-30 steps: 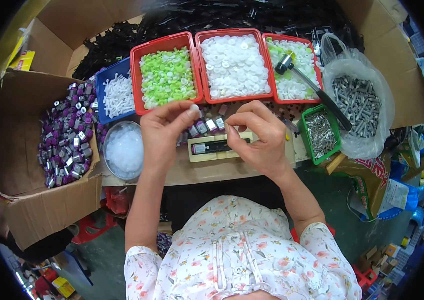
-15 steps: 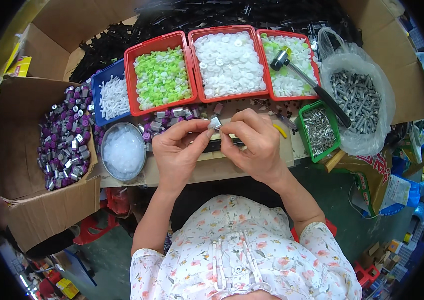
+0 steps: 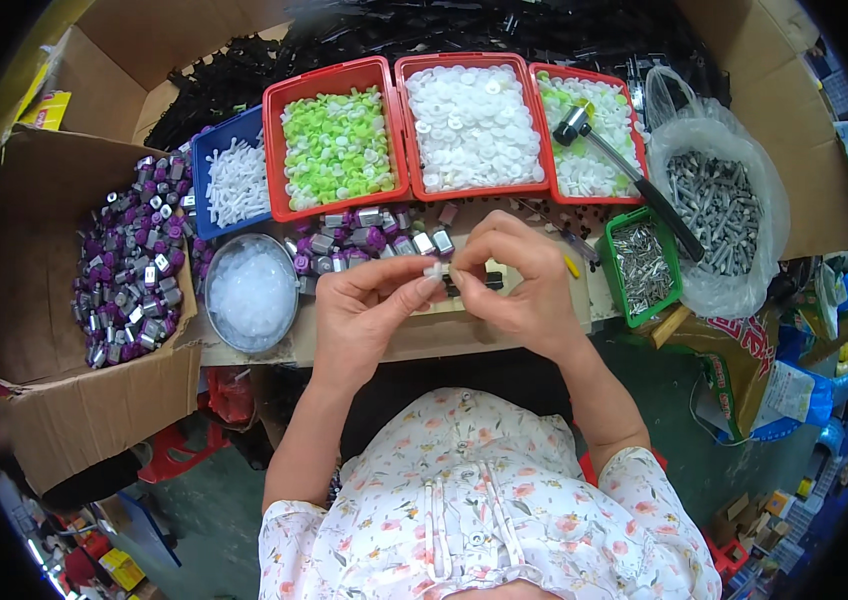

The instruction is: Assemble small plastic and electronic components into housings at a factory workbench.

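Observation:
My left hand [image 3: 369,315] is closed in a pinch, with a small white plastic piece [image 3: 433,271] between thumb and forefinger. Close beside it, my right hand [image 3: 519,285] has its thumb and fingers pressed together; whatever they hold is hidden. Both hands are over the near part of the workbench, fingertips almost meeting. Partly covered by the right fingers is a pale block with black pieces [image 3: 489,281]. Just beyond the left fingertips, silver and purple metal-cased parts [image 3: 369,238] lie in a loose pile.
Behind stand a blue tray of white pegs [image 3: 236,180], red trays of green-white caps [image 3: 339,150] and white discs [image 3: 474,130], and a hammer [image 3: 629,175] across another red tray. A round dish [image 3: 252,295], a cardboard box [image 3: 34,270], a green basket [image 3: 641,265] and a plastic bag [image 3: 719,210] flank them.
The silver piece between my fingertips is no longer there, and a small white piece shows in my left fingers. Silver parts show beyond my hands. The whole view has shifted slightly.

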The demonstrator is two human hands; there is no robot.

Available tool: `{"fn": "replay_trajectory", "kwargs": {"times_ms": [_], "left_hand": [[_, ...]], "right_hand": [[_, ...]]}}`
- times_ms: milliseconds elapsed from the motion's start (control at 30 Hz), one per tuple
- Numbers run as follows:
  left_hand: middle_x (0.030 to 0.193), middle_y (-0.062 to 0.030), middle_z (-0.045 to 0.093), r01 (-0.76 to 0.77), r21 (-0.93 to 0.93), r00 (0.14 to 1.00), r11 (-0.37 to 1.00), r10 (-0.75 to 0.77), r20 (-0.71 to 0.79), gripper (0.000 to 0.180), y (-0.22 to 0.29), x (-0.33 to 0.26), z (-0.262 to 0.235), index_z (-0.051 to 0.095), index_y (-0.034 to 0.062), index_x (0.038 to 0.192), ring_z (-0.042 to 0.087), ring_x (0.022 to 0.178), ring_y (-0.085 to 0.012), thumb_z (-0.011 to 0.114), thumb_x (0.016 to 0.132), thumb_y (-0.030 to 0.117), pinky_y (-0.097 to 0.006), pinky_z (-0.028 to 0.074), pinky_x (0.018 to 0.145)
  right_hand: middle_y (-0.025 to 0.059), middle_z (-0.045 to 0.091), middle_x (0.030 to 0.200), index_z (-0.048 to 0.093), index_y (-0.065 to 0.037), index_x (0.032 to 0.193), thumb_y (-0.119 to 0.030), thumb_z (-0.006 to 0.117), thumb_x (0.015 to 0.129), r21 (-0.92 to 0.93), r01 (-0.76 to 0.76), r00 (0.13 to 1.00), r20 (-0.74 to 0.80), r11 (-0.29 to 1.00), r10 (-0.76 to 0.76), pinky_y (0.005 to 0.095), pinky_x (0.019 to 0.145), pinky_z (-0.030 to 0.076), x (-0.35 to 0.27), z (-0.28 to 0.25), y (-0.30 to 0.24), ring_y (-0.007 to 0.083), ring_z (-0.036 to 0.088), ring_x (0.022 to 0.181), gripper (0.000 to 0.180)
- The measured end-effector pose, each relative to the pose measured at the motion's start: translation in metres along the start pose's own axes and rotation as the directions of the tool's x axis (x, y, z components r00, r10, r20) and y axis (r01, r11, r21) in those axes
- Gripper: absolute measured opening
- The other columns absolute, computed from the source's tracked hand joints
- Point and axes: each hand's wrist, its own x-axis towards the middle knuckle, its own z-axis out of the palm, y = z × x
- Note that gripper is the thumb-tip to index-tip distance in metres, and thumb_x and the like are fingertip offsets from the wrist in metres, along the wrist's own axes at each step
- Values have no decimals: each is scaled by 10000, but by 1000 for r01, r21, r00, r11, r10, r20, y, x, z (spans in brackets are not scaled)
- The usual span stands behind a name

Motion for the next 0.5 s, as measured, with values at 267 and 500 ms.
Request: {"fn": "replay_trajectory", "kwargs": {"times_ms": [267,500], "left_hand": [[843,-120,732,125,-110,988,986,-133,-74,168,-12,-6,-4,719,-34,1039,713,720,-175,700,907,68,-232,537,612],[829,-99,722,171,-273,970,947,-210,-120,160,-21,-15,7,728,-25,996,685,699,-152,710,913,111,-238,521,641]], "right_hand": [[86,619,815,668,17,848,31,729,750,50,-54,999,-2,997,54,295,646,477,-7,8,7,171,606,723,117],[68,670,890,712,-65,933,3,783,721,-334,245,956,-72,910,-283,327,673,428,-22,17,16,225,638,760,233]]}}
